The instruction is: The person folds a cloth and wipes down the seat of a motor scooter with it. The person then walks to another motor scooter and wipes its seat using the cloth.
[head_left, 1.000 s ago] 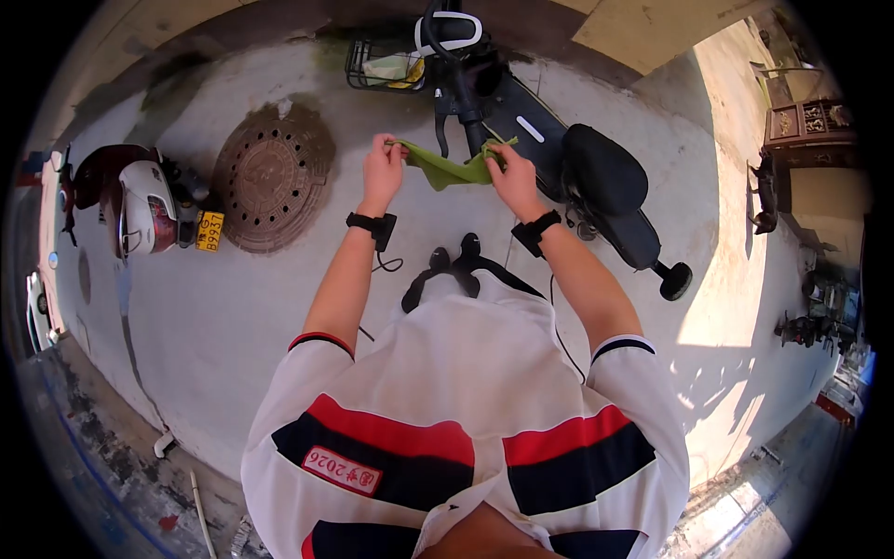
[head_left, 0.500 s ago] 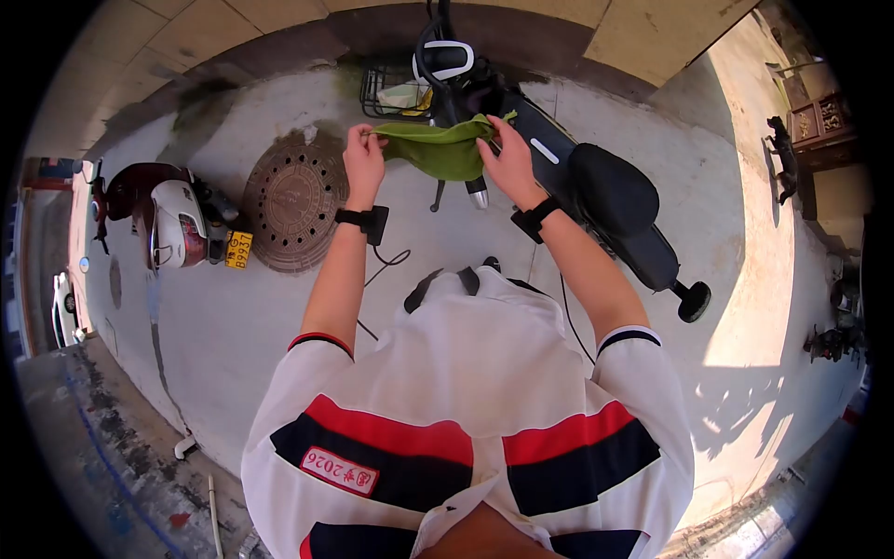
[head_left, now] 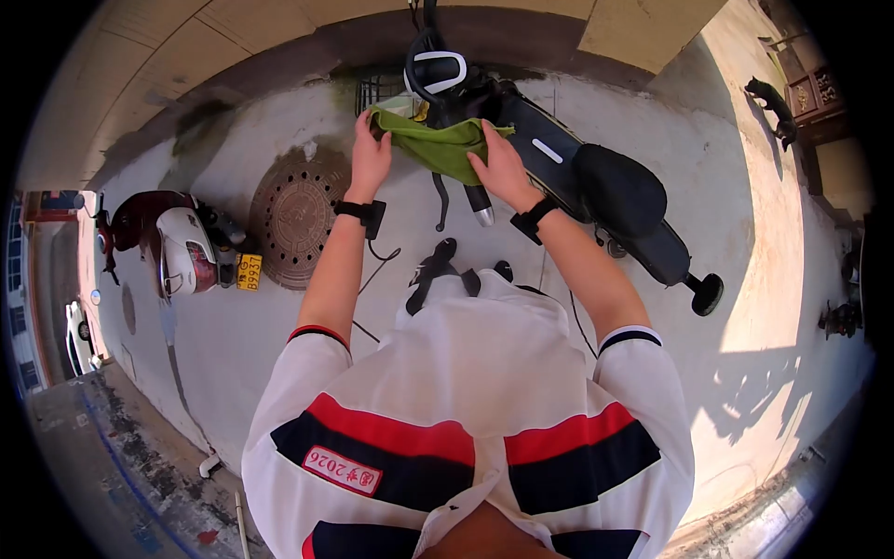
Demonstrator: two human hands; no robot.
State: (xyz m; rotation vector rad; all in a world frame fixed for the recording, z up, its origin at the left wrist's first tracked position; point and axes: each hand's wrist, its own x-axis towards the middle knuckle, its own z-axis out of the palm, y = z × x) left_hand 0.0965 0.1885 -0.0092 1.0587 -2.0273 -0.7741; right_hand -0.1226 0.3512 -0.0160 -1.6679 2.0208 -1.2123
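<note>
A green cloth (head_left: 436,144) is stretched between my two hands in front of a black electric scooter (head_left: 549,140). My left hand (head_left: 371,156) pinches the cloth's left end. At the other end, my right hand (head_left: 504,168) grips the cloth, its fingers partly behind the fabric. The cloth sags in folds between them and hides part of the scooter's handlebar area. Below its lower edge show a brake lever (head_left: 440,202) and a handlebar grip end (head_left: 481,207). Each wrist wears a black strap with a small device.
A round manhole cover (head_left: 296,216) lies left of my left arm. Further left stands a red and white scooter (head_left: 182,238) with a yellow plate. A wall (head_left: 521,35) runs behind the black scooter. A black animal (head_left: 773,110) is at the far right. Thin cables hang near my arms.
My left hand has moved slightly up and turned, raising the cloth's left end. The view has shifted a little, and my dark shoe shows more on the ground.
</note>
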